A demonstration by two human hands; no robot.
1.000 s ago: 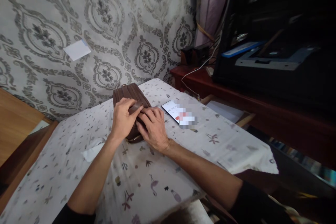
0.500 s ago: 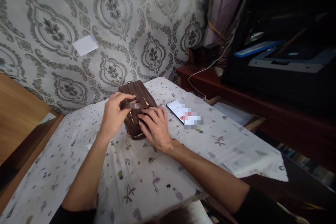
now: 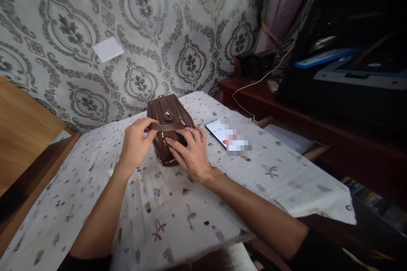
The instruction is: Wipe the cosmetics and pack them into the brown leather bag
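Observation:
A brown leather bag point(image 3: 171, 108) with gold zips and a strap handle lies on the patterned white cloth. My left hand point(image 3: 137, 142) is at the bag's left side, its thumb and fingers closed on the brown strap point(image 3: 167, 127). On the bag's near right part rests my right hand point(image 3: 190, 152), thumb and fingertips by a gold zip point(image 3: 163, 137); the small zip pull there is partly hidden by the fingers. The round gold stud on the bag's top tab is uncovered.
A phone point(image 3: 219, 133) with a lit, partly blurred screen lies right of the bag. A white cable point(image 3: 260, 80) runs over the dark red furniture point(image 3: 248, 93) at the right. Patterned wallpaper stands behind, with a white card point(image 3: 108, 49) on it.
My left hand has moved off the top tab and stud, down and left to the strap. My right thumb has shifted slightly towards the zip. The camera view has shifted a little.

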